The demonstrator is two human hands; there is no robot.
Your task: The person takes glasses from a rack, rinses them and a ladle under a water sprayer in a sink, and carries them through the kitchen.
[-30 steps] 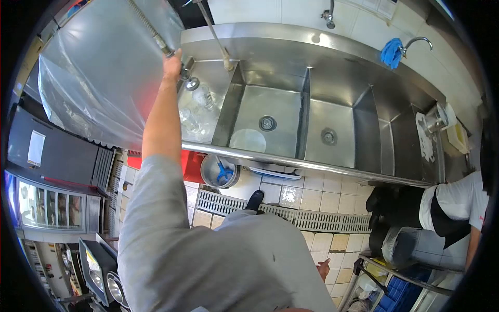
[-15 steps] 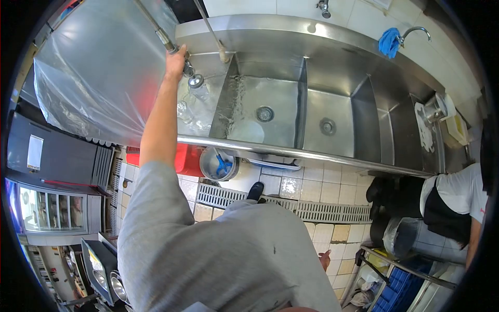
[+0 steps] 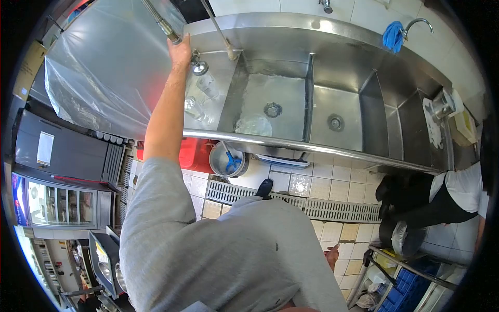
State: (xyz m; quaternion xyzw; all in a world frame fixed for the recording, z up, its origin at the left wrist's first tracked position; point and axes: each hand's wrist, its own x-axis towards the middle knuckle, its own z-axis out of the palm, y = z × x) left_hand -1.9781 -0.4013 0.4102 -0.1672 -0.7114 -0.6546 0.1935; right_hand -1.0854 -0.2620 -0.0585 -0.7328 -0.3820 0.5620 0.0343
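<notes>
At the upper left, my left hand (image 3: 180, 52) is closed around the metal spray hose handle (image 3: 174, 37), over the left end of the steel counter (image 3: 221, 78). Just right of its wrist stands a clear jar with a metal lid (image 3: 206, 80). Another clear container (image 3: 193, 108) is nearer the counter's front edge. Water covers the bottom of the left sink basin (image 3: 283, 96), with a pale round patch near its front left corner. My right hand (image 3: 331, 255) hangs low beside my body, partly hidden; its visible fingers look loose and hold nothing I can see.
Right of the wet basin are more steel basins (image 3: 337, 106). A plastic-covered box (image 3: 112, 62) stands at left. Below the sink are a red bin (image 3: 196, 155) and a bucket (image 3: 228, 160). A co-worker (image 3: 457, 190) is at right, above a rack with a blue crate (image 3: 413, 283).
The view has shifted, so most things appear farther right. My left hand, still on the handle, has risen slightly relative to the counter. The co-worker's arm and torso have changed position.
</notes>
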